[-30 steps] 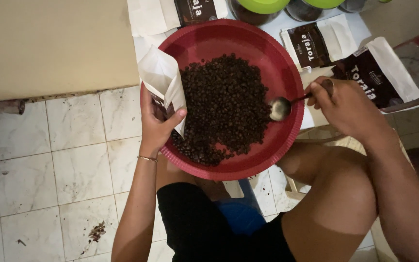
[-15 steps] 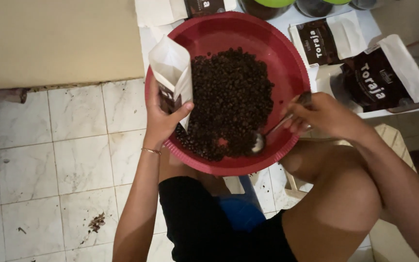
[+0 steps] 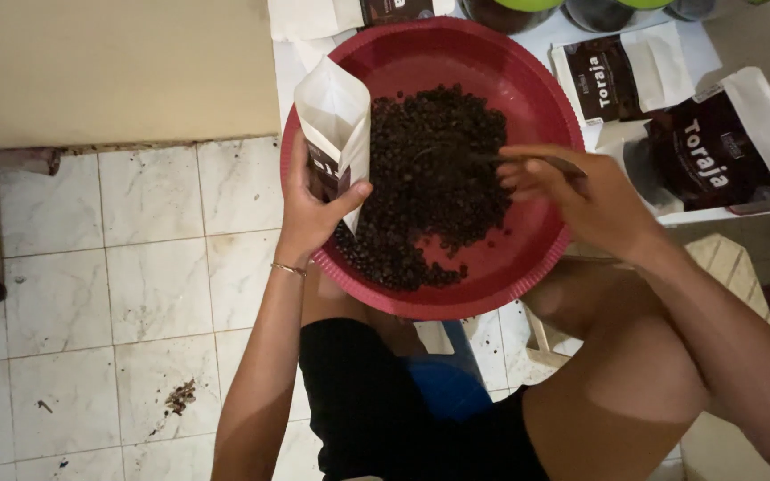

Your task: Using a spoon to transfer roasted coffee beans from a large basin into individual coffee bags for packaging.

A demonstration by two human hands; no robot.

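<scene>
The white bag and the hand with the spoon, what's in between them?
Between the white bag and the right hand lies a heap of dark coffee beans in the red bowl. The head view shows it.

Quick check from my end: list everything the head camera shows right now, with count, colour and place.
basin: one, red, round, on the person's lap.
coffee beans: heap, dark brown, inside basin.
open pouch: one, white, at basin's left rim.
spoon: one, metal, over the beans; bowl hidden.
filled pouches: two, dark with white ends, upper right.
lidded containers: two at least, green lids, top edge.
floor tiles: white, left, some spilled bits.
bracelet: one, thin, gold, left wrist.
left hand: grip on open pouch.
right hand: grip on spoon.
</scene>
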